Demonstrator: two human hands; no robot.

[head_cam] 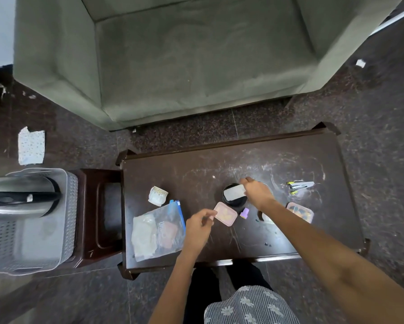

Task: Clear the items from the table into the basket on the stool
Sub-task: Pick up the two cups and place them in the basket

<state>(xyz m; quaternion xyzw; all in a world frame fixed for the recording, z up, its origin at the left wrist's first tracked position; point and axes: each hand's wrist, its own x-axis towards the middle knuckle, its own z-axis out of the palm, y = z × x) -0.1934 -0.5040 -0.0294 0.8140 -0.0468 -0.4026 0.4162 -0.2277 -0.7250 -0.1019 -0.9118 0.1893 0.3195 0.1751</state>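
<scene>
Dark wood table (196,164) is carrying the clutter, and the grey plastic basket (68,218) is waiting on the stool (102,206) off its left edge. Mid-tabletop, the small pink box (226,214) is looking light, stiff and slick, so it is best pinched at the rim. The left hand (198,228) is reaching in, pinching its near-left corner. The right hand (257,191) is curling over the black tub (233,202), and its grip is unclear.

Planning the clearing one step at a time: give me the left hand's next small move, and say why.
Probably lift the pink rectangular plastic box off the dark wooden table and carry it left to the grey perforated plastic basket on the brown stool: the left hand seems to pinch the box's corner, and the basket has room.
</scene>
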